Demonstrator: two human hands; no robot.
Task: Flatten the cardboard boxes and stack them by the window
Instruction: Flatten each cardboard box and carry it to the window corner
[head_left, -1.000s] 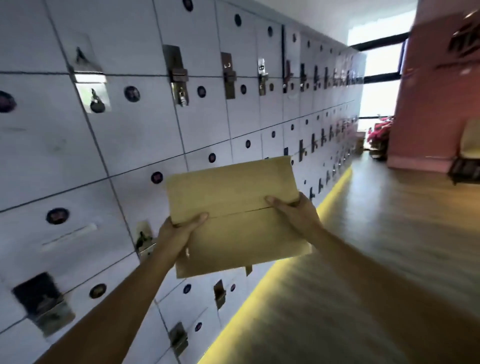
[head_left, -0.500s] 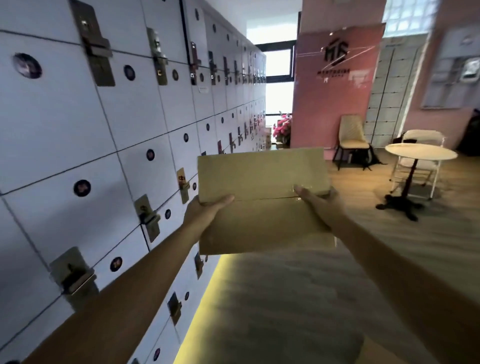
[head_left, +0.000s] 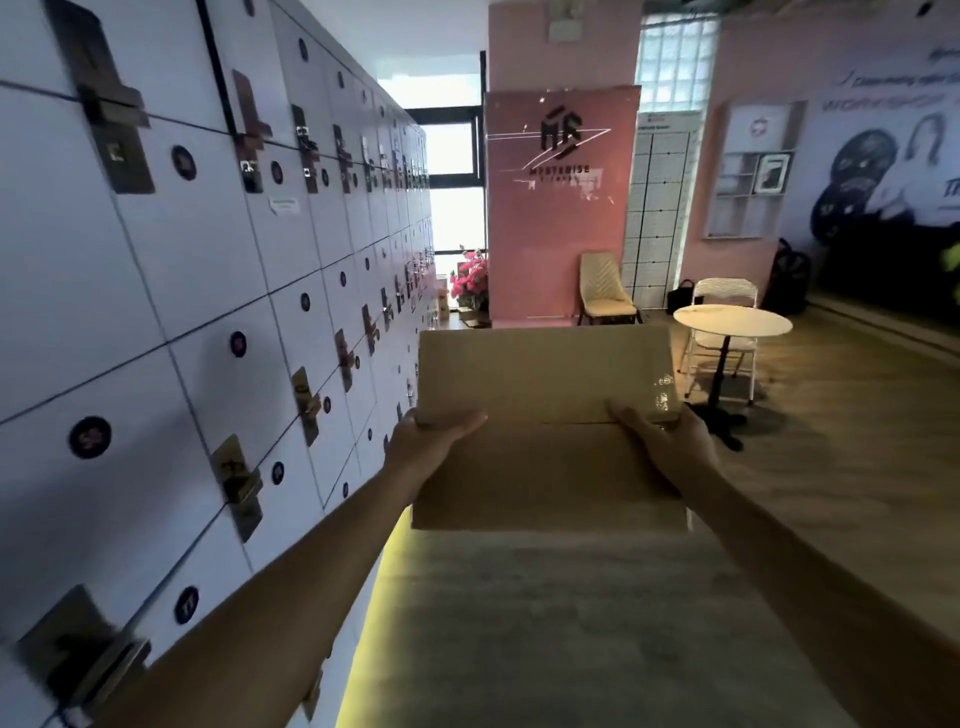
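Head view looks down a corridor, with both bare arms stretched forward and a flattened cardboard box held out flat between them, above the wooden floor. The left hand grips the box at its left edge: the thumb lies curled over the top face and the fingers are hidden underneath. The right hand grips the right edge the same way, thumb on top, fingers out of sight below. A fold line crosses the box from one thumb to the other, and a strip of glossy tape shines on the far right part of its top face.

A wall of white lockers with metal latches runs along the left side, and a yellow strip of light glows at its foot. At the far end of the corridor a bright window shows, with pink flowers near its base. A pink wall panel bearing a dark logo stands to the right of the window, with a beige chair in front of it. Further right, a round white counter on a black pedestal stands beside a white folding chair.
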